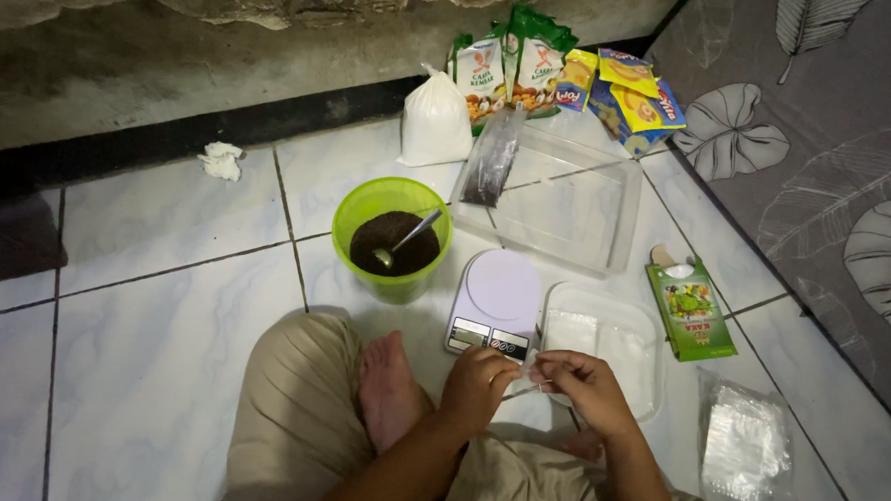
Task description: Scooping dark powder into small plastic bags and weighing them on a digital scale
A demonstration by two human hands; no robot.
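You've got both hands pinched on a small clear plastic bag [528, 376] down at 6 o'clock, just in front of the digital kitchen scale [495, 301]. Your left hand [475, 384] is curled tight around one side of its mouth, and your right hand [582, 383] grips the other edge with thumb and fingertips. Looks to me like you're at the stage of working the bag open, since it seems flat and empty.

The green bowl [391, 236] of dark powder sits at 11 o'clock from the scale with a metal spoon [406, 241] stuck in it. I'd say the next bit calls for rubbing the two layers apart without tearing them, then keeping the mouth wide with one hand. The stack of spare bags [746, 442] is off at 4 o'clock.
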